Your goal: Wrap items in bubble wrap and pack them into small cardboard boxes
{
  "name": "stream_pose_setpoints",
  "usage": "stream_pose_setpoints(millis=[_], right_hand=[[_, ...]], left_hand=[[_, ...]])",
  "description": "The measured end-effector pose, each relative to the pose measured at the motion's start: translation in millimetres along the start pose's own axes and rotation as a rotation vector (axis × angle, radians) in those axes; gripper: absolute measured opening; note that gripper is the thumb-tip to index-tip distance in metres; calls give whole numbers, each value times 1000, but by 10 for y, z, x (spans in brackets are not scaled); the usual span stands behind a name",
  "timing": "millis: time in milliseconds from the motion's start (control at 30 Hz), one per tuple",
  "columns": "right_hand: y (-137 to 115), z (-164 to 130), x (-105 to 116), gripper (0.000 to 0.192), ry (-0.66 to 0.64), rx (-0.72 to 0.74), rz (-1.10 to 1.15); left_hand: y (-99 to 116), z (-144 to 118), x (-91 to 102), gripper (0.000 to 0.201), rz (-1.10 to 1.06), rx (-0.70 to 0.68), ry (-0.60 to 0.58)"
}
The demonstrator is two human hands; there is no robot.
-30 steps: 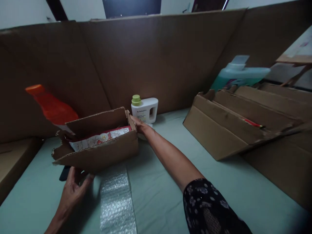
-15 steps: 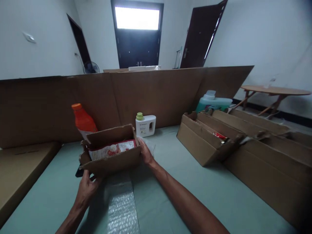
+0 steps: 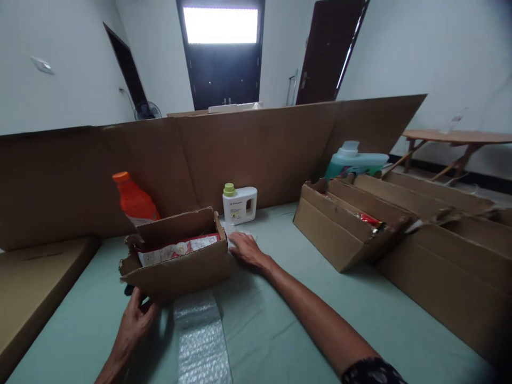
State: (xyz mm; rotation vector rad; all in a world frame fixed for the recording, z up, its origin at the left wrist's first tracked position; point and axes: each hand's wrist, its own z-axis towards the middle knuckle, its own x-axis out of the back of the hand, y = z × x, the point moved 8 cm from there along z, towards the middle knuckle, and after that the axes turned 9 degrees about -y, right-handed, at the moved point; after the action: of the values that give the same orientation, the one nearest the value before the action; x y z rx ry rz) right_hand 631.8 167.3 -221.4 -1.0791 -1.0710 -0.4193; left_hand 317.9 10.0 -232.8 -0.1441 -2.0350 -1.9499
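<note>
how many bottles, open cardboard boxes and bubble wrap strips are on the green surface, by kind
bottles: 3 (orange bottle, white bottle, teal jug)
open cardboard boxes: 2 (small box between the left hand and right hand, long box)
bubble wrap strips: 1 (bubble wrap)
total: 6

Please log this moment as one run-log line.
left hand: gripping near lower corner of small open brown cardboard box | right hand: flat beside box, on clear bubble wrap piece | surface: green mat
</note>
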Motion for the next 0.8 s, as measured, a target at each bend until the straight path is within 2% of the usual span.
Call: stream_pose_setpoints(millis=[67, 167, 300, 400, 500, 567, 667, 800], right_hand=[[15, 89, -53, 26, -54, 36, -58], [1, 247, -47, 20, -80, 74, -93], [-1, 366, 41, 40, -46, 91, -28], [3, 255, 115, 40, 40, 62, 107], [-111, -23, 118, 34, 125, 57, 309], [-258, -216, 65, 47, 146, 84, 459], [-412, -360, -11, 70, 182, 102, 645], [-269, -214, 23, 83, 289, 31, 780]], left_hand=[[-107, 9, 26, 61, 12, 4, 5], [-179, 26, 62, 52, 38, -10, 33], [-127, 46, 62, 47, 57, -16, 10], [-12, 59, 106, 50, 33, -26, -29], [73, 73, 192, 56, 15, -10, -47], [109, 84, 209, 57, 24, 6, -53], [215, 141, 88, 54, 31, -34, -78], [488, 380, -239, 58, 32, -196, -148]])
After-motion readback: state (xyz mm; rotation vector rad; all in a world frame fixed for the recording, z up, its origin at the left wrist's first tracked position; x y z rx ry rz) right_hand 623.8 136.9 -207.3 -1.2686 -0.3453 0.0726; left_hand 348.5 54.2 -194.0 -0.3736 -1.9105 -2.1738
